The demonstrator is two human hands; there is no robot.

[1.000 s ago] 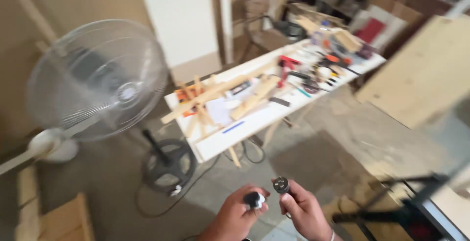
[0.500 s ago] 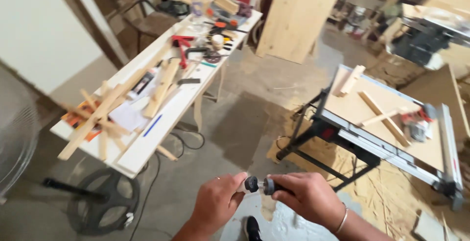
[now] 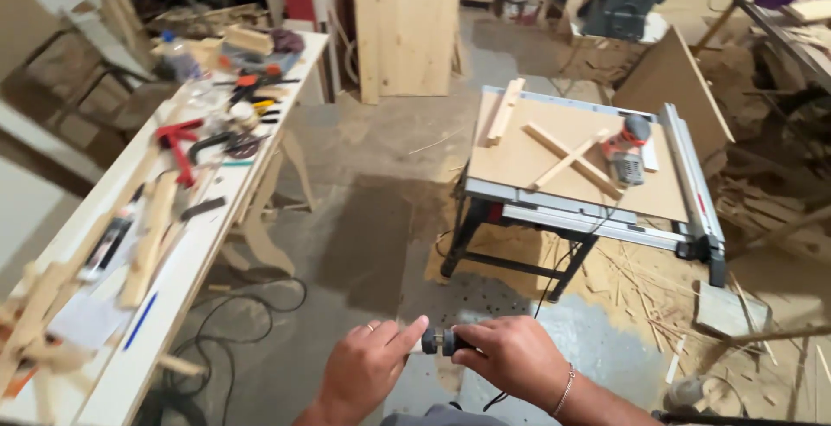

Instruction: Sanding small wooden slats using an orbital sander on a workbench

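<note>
Dark little knob [image 3: 443, 340] now clenched in the right hand's [image 3: 511, 358] grip, the left hand [image 3: 368, 370] fingertips touching it, view swung toward the saw table [image 3: 519, 162].

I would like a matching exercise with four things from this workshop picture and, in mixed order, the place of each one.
Things:
1. small dark round part
2. orange power tool
3. red clamp
4. black cable

Places:
A. on the long white table at the left
B. on the floor under that table's edge
C. between the left hand and the right hand
D. on the board over the saw stand

Pairs: 1-C, 2-D, 3-A, 4-B
</note>
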